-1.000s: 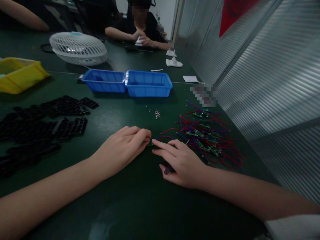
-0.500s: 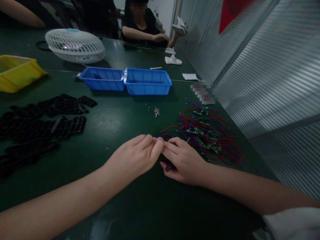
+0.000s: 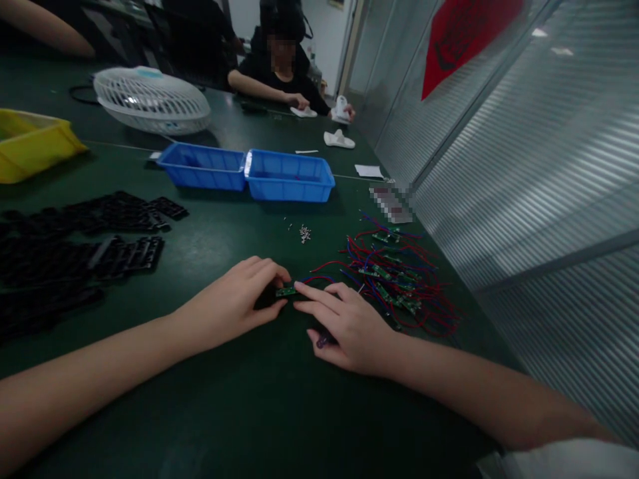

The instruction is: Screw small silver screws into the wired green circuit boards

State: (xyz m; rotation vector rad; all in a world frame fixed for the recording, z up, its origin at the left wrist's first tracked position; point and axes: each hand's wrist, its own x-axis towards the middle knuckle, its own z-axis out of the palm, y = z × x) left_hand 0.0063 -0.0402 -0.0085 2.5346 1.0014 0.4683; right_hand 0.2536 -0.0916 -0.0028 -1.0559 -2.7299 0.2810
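A small green circuit board (image 3: 286, 291) with red and blue wires lies between my hands, close above or on the green table. My left hand (image 3: 244, 293) has its thumb and index finger around the board's left end. Stretched fingers of my right hand (image 3: 349, 326) reach the board's right end. A screwdriver (image 3: 325, 340) with a dark purplish handle is tucked in my right palm, its thin shaft showing beyond the knuckles. Close on the right is a pile of similar wired circuit boards (image 3: 394, 273). Small screws (image 3: 305, 233) form a heap ahead of my hands.
Black plastic parts (image 3: 124, 256) lie in rows at left. Two blue bins (image 3: 289, 189), a yellow bin (image 3: 34, 146) and a white fan (image 3: 152, 103) stand farther back. Across the table, a person (image 3: 284, 86) handles white pieces (image 3: 341, 110). A partition (image 3: 499, 199) borders the right side.
My left fingers have shifted left and parted from the right fingertips, exposing the circuit board. The person opposite has lowered a white piece. The view has tilted slightly.
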